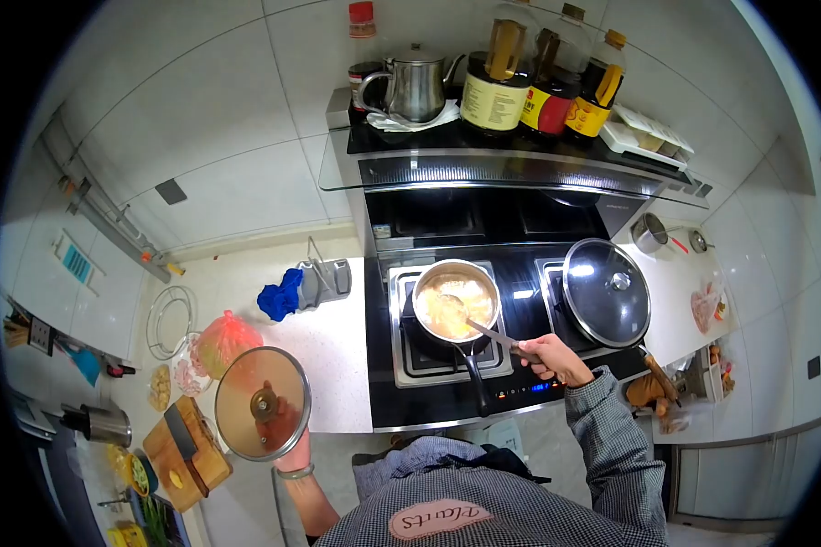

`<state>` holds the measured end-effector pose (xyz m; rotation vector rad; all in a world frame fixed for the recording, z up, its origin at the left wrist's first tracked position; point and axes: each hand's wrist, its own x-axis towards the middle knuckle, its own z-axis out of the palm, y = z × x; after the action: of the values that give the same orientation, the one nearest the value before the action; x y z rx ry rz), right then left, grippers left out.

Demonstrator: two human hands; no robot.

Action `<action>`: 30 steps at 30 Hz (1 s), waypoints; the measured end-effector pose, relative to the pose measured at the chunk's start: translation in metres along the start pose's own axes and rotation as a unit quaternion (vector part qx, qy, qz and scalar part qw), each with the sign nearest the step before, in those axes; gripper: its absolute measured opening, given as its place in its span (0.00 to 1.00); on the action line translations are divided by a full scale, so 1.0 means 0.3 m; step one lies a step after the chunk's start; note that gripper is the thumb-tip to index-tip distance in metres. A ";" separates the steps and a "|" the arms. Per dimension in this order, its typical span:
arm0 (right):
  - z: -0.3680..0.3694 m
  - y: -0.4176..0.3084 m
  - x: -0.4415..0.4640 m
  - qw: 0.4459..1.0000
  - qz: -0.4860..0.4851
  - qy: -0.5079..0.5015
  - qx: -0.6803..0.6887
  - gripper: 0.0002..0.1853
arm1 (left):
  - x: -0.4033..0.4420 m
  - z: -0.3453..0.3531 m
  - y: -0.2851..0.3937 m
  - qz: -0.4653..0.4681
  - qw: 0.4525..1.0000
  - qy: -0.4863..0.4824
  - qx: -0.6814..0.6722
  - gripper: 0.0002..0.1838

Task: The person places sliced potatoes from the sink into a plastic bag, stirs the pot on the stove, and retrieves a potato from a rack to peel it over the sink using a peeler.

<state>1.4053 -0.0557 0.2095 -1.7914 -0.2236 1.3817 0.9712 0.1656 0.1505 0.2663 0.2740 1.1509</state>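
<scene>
Clamping right hand [554,358] round ladle [494,335], dipping it into pot [456,268] on left burner [406,365]. Holding lid [242,387] in closed left hand [294,448], well apart from pot, presumably to give ladle room. Pointing pot handle [476,374] bodyward, perhaps for easy reach.

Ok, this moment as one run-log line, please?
left hand: holds glass lid | right hand: holds ladle, head in saucepan | saucepan: uncovered, on stove | neighbouring pan: lidded

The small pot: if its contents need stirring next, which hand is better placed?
Probably the right hand: it grips the ladle, whose bowl is inside the pot. The left hand holds a glass lid aside.
</scene>
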 end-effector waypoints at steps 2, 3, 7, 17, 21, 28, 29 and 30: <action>-0.009 0.029 0.000 0.998 0.012 -0.022 0.055 0.13 | -0.002 0.019 -0.008 -0.003 1.000 0.015 0.004 0.38; -0.007 0.043 -0.003 0.996 0.005 -0.042 0.080 0.14 | -0.004 0.037 -0.014 -0.012 1.000 0.004 -0.012 0.37; 0.018 0.087 -0.007 0.993 -0.021 -0.041 0.108 0.14 | -0.010 0.043 -0.015 -0.035 0.999 -0.021 -0.028 0.36; 0.052 0.131 -0.082 0.981 -0.183 0.066 0.025 0.15 | -0.038 0.045 -0.014 -0.027 0.999 0.029 0.031 0.33; 0.061 0.162 -0.107 0.928 -0.312 0.166 -0.117 0.16 | -0.041 0.010 -0.007 -0.037 0.999 -0.012 0.031 0.33; 0.150 0.204 -0.206 0.837 -0.406 0.292 -0.220 0.16 | -0.051 -0.014 -0.003 -0.038 0.999 -0.013 0.025 0.32; 0.158 0.217 -0.208 0.828 -0.410 0.302 -0.235 0.16 | -0.055 -0.019 -0.003 -0.038 0.999 -0.013 0.024 0.32; 0.166 0.226 -0.211 0.817 -0.415 0.312 -0.250 0.16 | -0.055 -0.023 -0.003 -0.036 0.999 0.013 0.034 0.32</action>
<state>1.3157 -0.1107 0.2054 -2.0648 -0.9421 0.0774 0.9632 0.1503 0.1450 0.2993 0.3448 1.0762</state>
